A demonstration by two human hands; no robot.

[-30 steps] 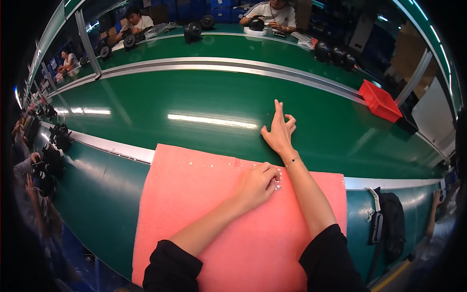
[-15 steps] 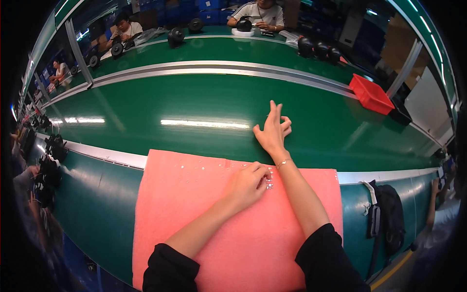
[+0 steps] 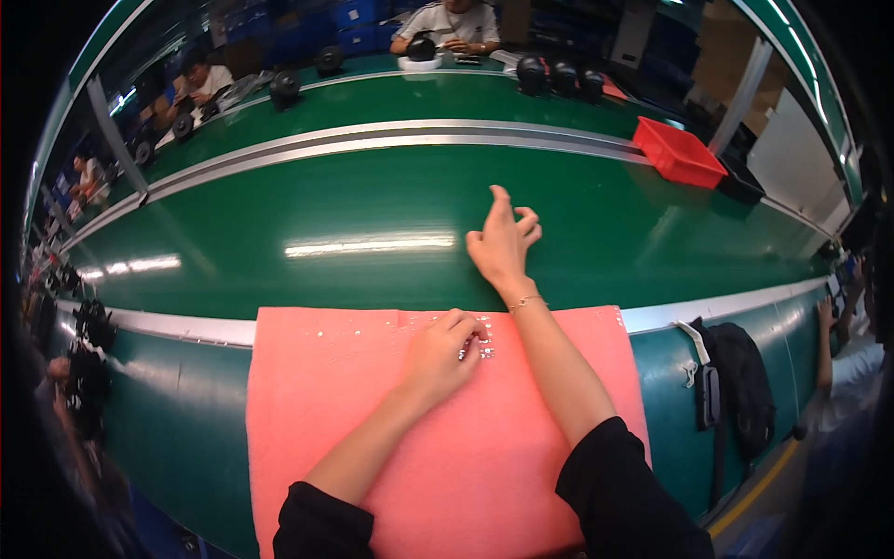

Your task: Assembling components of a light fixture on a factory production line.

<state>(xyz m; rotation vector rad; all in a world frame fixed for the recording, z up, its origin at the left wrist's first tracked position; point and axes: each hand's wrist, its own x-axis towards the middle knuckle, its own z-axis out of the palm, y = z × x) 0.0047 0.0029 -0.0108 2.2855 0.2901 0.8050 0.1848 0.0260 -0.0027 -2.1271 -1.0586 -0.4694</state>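
Observation:
My left hand (image 3: pixel 440 354) rests on a pink foam mat (image 3: pixel 317 410), fingers curled over a scatter of small shiny parts (image 3: pixel 484 340) near the mat's far edge. My right hand (image 3: pixel 503 240) reaches past the mat over the green conveyor belt (image 3: pixel 279 214), fingers loosely apart and holding nothing. A thin bracelet circles the right wrist. Both forearms come out of black sleeves at the lower edge.
A red bin (image 3: pixel 680 154) sits at the belt's far right. Black round devices (image 3: pixel 554 74) line the far bench, where other people sit. More black devices (image 3: pixel 88 326) stand at my left. A black bag (image 3: pixel 740 391) hangs at the right.
My right hand has stayed stretched out over the belt, its fingers curling slightly. The left hand stays on the small parts. My view has shifted a little.

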